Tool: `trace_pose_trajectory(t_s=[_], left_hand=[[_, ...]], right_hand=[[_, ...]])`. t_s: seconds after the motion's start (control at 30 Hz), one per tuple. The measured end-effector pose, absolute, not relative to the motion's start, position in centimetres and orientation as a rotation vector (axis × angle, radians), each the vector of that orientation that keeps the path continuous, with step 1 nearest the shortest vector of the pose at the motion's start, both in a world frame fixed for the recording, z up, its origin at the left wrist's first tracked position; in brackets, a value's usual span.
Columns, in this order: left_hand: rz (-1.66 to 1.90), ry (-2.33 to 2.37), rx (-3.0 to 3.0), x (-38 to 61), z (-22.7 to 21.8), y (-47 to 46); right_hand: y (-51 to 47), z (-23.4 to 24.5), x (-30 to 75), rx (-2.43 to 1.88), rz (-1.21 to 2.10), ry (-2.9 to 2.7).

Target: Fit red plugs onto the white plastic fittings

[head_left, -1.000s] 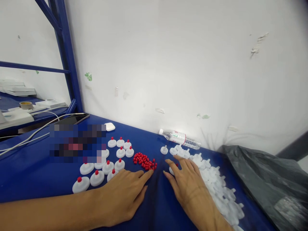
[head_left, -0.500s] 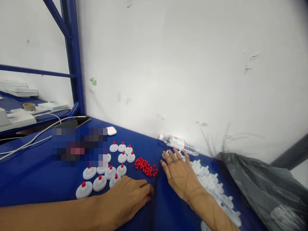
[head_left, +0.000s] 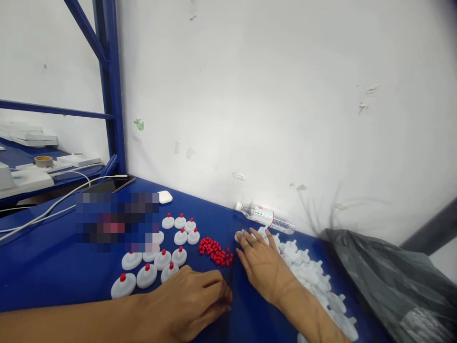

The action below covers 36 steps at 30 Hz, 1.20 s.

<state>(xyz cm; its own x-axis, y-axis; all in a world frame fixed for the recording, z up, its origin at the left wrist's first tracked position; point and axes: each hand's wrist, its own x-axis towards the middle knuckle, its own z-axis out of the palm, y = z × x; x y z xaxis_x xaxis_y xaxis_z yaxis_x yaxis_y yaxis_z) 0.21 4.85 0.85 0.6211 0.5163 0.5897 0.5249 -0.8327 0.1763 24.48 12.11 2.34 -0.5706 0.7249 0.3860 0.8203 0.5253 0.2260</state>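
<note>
The work in hand looks like fitting small red plugs onto white plastic caps, and this moment reads as the pick-up step for the next pair of parts.

The left hand [head_left: 194, 297] lies low on the blue table [head_left: 46, 271] with its fingers curled in, the fingertips pinched together at the near edge of the pile of red plugs [head_left: 215, 250]. A speck of red seems to show at those fingertips, but whether a plug is actually gripped cannot be told.

The right hand [head_left: 264, 267] is flat and open, palm down, its fingers spread over the far left end of the heap of bare white caps [head_left: 314, 281], which trails back along that hand's outer side and past the wrist. The fingertips touch or nearly touch one cap; nothing is held.

Beyond the left hand's knuckles stand the finished caps with red tips [head_left: 162, 255], in loose rows. Past the right fingertips a clear water bottle [head_left: 266, 216] lies on its side against the wall, and a dark plastic bag [head_left: 389, 281] sits further out on the right.

By my judgement, the next move calls for the right fingers to close on a single cap and lift it clear of its neighbours, then bring it to the left fingertips with its nozzle facing the plug.
</note>
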Motion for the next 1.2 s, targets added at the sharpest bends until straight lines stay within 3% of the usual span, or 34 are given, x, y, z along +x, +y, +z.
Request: trace_pose_trajectory(t_s=[0.2,0.43,0.8,1.07,1.2], left_hand=[[-1.138,-0.829,-2.498,-0.3,3.1,5.7],[-1.213,-0.813,-2.484,-0.9,3.5,6.5],[-1.089,-0.888,-2.567,-1.3,3.4,6.0],[-1.535,-0.713,-2.904,-0.9,2.9,6.6],[-1.820,-0.853,-2.998,0.1,4.0,5.7]], right_hand=[[10.4,4.8,25.2,-1.110,-0.473,-2.441],[7.7,4.5,24.8,-0.511,-0.500,-2.447],[7.1,4.2,24.6,-0.425,-0.546,-2.364],[6.7,4.8,24.7,-0.460,-0.576,-2.271],[6.6,4.7,25.2,-0.537,-0.615,-2.202]])
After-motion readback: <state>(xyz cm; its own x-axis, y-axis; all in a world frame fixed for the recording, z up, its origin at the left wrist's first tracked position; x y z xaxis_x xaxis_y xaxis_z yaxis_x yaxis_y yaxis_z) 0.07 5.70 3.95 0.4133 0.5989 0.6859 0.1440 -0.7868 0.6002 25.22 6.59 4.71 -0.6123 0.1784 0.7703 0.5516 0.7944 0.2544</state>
